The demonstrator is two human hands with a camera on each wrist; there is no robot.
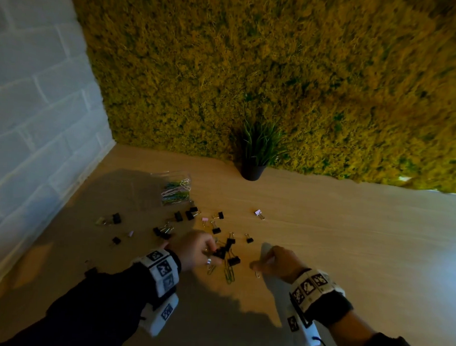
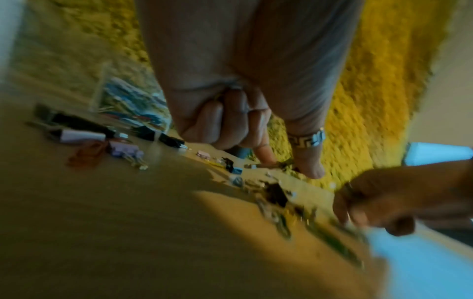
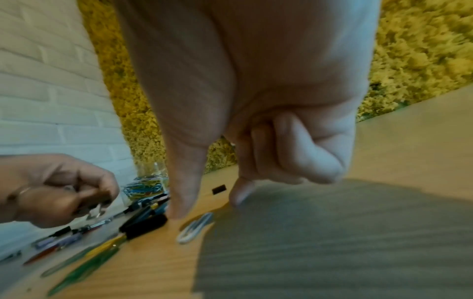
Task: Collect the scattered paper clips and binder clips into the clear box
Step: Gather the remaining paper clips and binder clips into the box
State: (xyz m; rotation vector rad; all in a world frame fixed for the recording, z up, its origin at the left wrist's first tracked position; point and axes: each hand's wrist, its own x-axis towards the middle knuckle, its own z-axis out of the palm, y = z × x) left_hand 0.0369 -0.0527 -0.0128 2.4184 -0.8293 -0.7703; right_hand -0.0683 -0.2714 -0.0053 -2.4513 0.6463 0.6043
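While my left hand (image 1: 197, 247) pinches a black binder clip (image 1: 221, 251) near the bench's front, my right hand (image 1: 278, 261) spreads thumb and forefinger over a light, slippery white paper clip (image 3: 195, 227); clear box (image 1: 175, 189) waits far left.

A: Where does each view look from?
B: Head view looks steeply down on both hands; each wrist view looks along its own hand, close above the table (image 1: 324, 216).
A: Shared area?
B: Scattered clips (image 3: 143, 222) between the hands.
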